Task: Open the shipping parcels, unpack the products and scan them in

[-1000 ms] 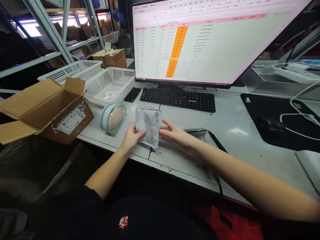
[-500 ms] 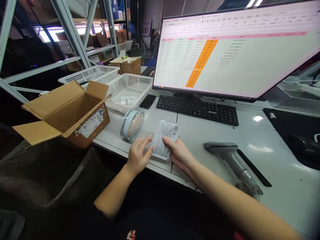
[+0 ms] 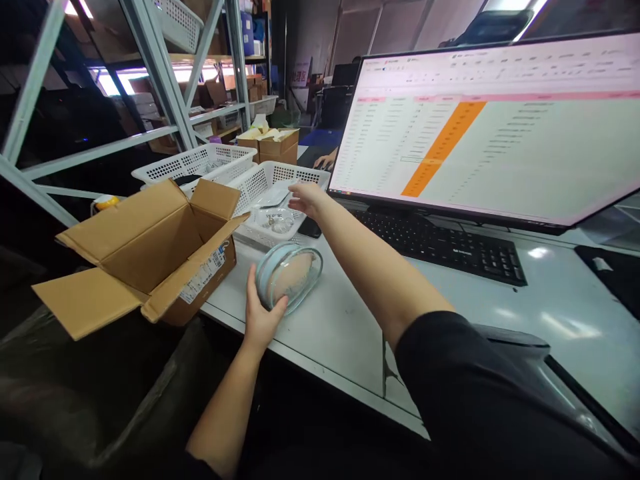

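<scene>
Packet [image 3: 275, 193] now in basket [image 3: 307, 173], beside fingers [image 3: 300, 190]

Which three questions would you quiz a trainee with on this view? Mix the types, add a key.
1. What does the left hand touch?
2. True or false: the right hand is inside the carton.
3. Choose one. The carton's top flaps are: a) folded shut, b) taped down, c) spread open.

Key:
1. The clear pouch with the blue side.
2. False; it is at the near white basket.
3. c
</scene>
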Motion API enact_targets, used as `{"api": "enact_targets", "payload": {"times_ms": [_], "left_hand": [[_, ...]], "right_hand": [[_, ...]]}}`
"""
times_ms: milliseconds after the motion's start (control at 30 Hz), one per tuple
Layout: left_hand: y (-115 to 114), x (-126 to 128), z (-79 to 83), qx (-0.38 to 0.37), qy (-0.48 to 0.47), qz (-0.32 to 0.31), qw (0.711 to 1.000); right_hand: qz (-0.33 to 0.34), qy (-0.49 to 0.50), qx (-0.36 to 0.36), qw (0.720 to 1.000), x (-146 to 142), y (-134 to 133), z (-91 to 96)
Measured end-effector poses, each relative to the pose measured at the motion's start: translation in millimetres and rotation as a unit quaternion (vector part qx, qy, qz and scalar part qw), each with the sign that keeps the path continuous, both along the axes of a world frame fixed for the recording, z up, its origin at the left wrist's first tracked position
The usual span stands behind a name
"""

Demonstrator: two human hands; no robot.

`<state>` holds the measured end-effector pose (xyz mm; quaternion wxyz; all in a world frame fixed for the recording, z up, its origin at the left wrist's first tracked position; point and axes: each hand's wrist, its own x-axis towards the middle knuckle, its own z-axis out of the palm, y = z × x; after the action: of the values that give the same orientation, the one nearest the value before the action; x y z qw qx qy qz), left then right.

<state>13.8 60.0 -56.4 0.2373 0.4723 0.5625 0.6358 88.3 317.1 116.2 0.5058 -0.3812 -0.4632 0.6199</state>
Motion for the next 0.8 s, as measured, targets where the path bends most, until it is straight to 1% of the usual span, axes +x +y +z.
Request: {"api": "enact_targets", "payload": {"times_ms": [67,100,133,167,200,233,267,300,333,367,400,433,467,500,533,567,600,633,667,700,733,767,800], "left_hand": [[1.5,-8.5,-0.4,0.015,-0.087,-0.027,0.996],[2.2,-12.3,-0.4,0.02,-0.122,-0.037,0.992],[2.6,-15.3,-0.3,0.024,-0.149,-0.043,0.988],[2.6,-17.1,-0.1,0.027,-0.17,-0.05,0.984],[2.2,-17.7,0.1,0.031,-0.185,-0.059,0.98],[1.3,-16.9,0.5,0.034,-0.196,-0.07,0.977],[0.0,-15.2,0.8,0.037,-0.203,-0.084,0.975],[-1.8,-13.1,1.1,0.037,-0.203,-0.101,0.973],[-4.2,-11.3,1.5,0.031,-0.192,-0.119,0.974],[-7.6,-10.9,2.1,0.027,-0.165,-0.129,0.977],[-12.1,-13.0,3.3,0.033,-0.121,-0.126,0.984],[-18.2,-18.4,5.4,0.059,-0.062,-0.099,0.991],[-26.2,-27.9,8.7,0.113,0.005,-0.038,0.993],[-36.6,-41.6,13.7,0.188,0.077,0.052,0.978],[-49.7,-59.0,20.6,0.27,0.145,0.16,0.939],[-65.3,-79.1,29.5,0.348,0.2,0.272,0.875],[-82.8,-100.2,40.2,0.386,0.247,0.358,0.813],[-101.2,-120.8,52.4,0.395,0.284,0.419,0.766],[-118.8,-139.1,65.7,0.376,0.32,0.451,0.743],[-134.2,-153.9,79.6,0.341,0.372,0.453,0.735],[-146.0,-164.5,93.5,0.288,0.425,0.433,0.741],[-153.2,-170.7,106.6,0.221,0.478,0.389,0.756],[-155.9,-172.9,118.7,0.147,0.525,0.328,0.772]], "right_hand": [[-0.034,-0.048,0.021,0.998,2.8,-6.9,-9.6],[-0.031,-0.072,0.053,0.996,9.9,-16.5,-13.6],[-0.012,-0.094,0.09,0.991,20.1,-29.3,-16.6],[0.025,-0.115,0.126,0.985,32.6,-44.6,-18.9],[0.077,-0.129,0.151,0.977,46.5,-61.3,-20.8],[0.133,-0.144,0.156,0.968,60.9,-78.6,-22.8],[0.189,-0.165,0.144,0.957,74.9,-95.4,-25.4],[0.224,-0.188,0.125,0.948,87.9,-110.9,-29.0],[0.241,-0.208,0.104,0.942,99.6,-124.5,-34.1],[0.244,-0.225,0.079,0.94,110.0,-136.0,-40.6],[0.235,-0.236,0.055,0.941,119.0,-145.2,-48.1],[0.22,-0.242,0.031,0.944,126.9,-152.1,-56.1],[0.206,-0.244,0.007,0.948,133.7,-156.9,-63.5],[0.191,-0.243,-0.015,0.951,139.1,-159.8,-69.1],[0.172,-0.238,-0.029,0.955,143.0,-161.0,-71.7],[0.144,-0.228,-0.031,0.962,144.8,-160.8,-70.0],[0.111,-0.209,-0.019,0.971,143.9,-159.8,-63.3],[0.079,-0.184,0.011,0.98,139.9,-158.5,-51.5],[0.051,-0.154,0.06,0.985,132.6,-157.4,-35.0],[0.03,-0.12,0.12,0.985,122.0,-156.9,-14.9],[0.025,-0.093,0.19,0.977,108.3,-157.6,7.2],[0.024,-0.075,0.254,0.964,92.2,-159.4,29.6],[0.025,-0.068,0.304,0.95,74.4,-162.6,50.4]]}}
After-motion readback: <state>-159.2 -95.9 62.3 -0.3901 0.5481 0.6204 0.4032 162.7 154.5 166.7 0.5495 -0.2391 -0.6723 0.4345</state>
